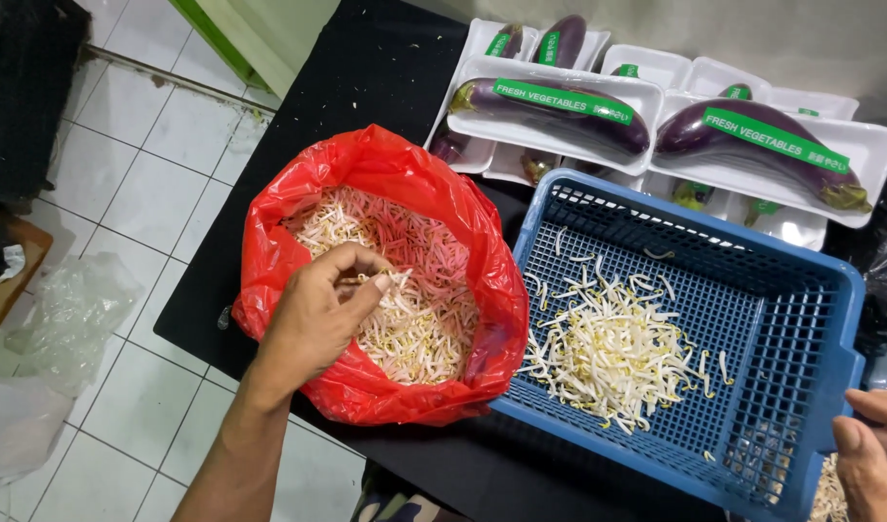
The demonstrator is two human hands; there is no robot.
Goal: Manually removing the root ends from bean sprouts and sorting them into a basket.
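My left hand (319, 311) reaches into an open red plastic bag (279, 251) full of pale bean sprouts (414, 309), its fingers pinched on a few sprouts. To the right stands a blue perforated plastic basket (743, 309), tilted, with a loose pile of bean sprouts (608, 353) on its floor. My right hand (871, 452) grips the basket's near right corner. Some more sprouts show just below that hand.
Both bag and basket rest on a black table (376, 68). Behind them lie several white foam trays (559, 130) of wrapped purple eggplants with green labels. White tiled floor (144, 184) lies to the left, with crumpled clear plastic bags (71, 309) on it.
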